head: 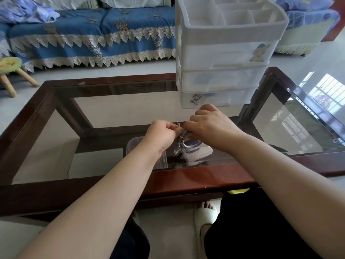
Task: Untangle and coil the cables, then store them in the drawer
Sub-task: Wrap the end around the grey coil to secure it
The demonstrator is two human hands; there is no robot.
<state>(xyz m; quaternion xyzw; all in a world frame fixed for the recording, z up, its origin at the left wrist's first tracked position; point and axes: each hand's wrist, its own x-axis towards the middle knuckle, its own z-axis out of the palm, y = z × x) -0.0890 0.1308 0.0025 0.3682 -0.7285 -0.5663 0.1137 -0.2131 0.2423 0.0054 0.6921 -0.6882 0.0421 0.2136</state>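
- Drawer unit point(222, 58): white translucent plastic, standing on the desk point(186, 176) at about 1 o'clock from the hands. Three drawers, all pushed in. Open divided tray on top; contents of tray and drawers cannot be made out.
- Clear tub point(130, 146): seen through the glass top, under the left wrist; contents not discernible.
- Cable point(183, 136): grey, bunched into a small coil, held above the desk's glass at centre, between both hands. One clear-plug end hangs down at 6 o'clock from the coil.
- Left hand point(160, 136): fingers curled, pinching a thin white tie point(178, 124) at the coil.
- Right hand point(209, 126): fingers curled over the coil, gripping it from 3 o'clock.
- White-and-blue object point(197, 151) lies below the glass, just under the coil; identity unclear.
- Surroundings: blue sofa point(93, 34) with lace trim at 11 o'clock beyond the desk; small wooden stool point(9, 71) at 10 o'clock on the floor.
- The drawer unit stands just beyond the right hand.
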